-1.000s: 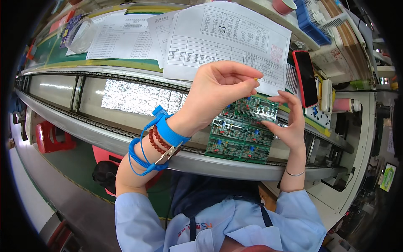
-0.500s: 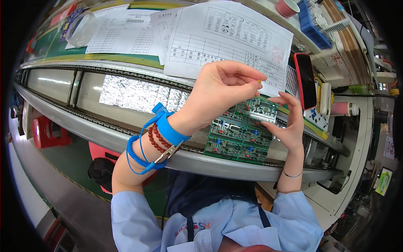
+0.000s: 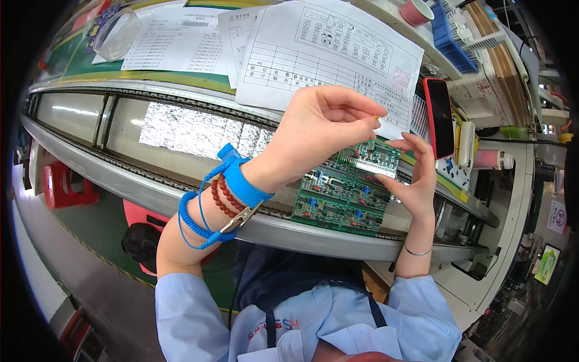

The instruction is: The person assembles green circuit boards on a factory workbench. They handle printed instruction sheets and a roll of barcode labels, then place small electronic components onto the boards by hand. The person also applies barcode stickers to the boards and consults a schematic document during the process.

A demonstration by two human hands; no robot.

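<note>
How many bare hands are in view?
2: the left hand, pinching a tiny yellow component, and the right hand, thumb and fingers apart, by the green rectangular circuit boards. None looks hidden.

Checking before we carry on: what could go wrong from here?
The tiny yellow part pinched in the left hand could slip and drop onto the crowded green circuit boards. The blue coiled cord on the left forearm might snag on the metal rail. The right hand, open close to the boards, might jostle them.

Left hand [image 3: 322, 123]: bright, softly shaded
Foil [image 3: 181, 130]: patchy glare
Rail [image 3: 301, 238]: bent by fisheye
Paper [image 3: 338, 63]: bright
Floor [image 3: 129, 301]: dim
</note>
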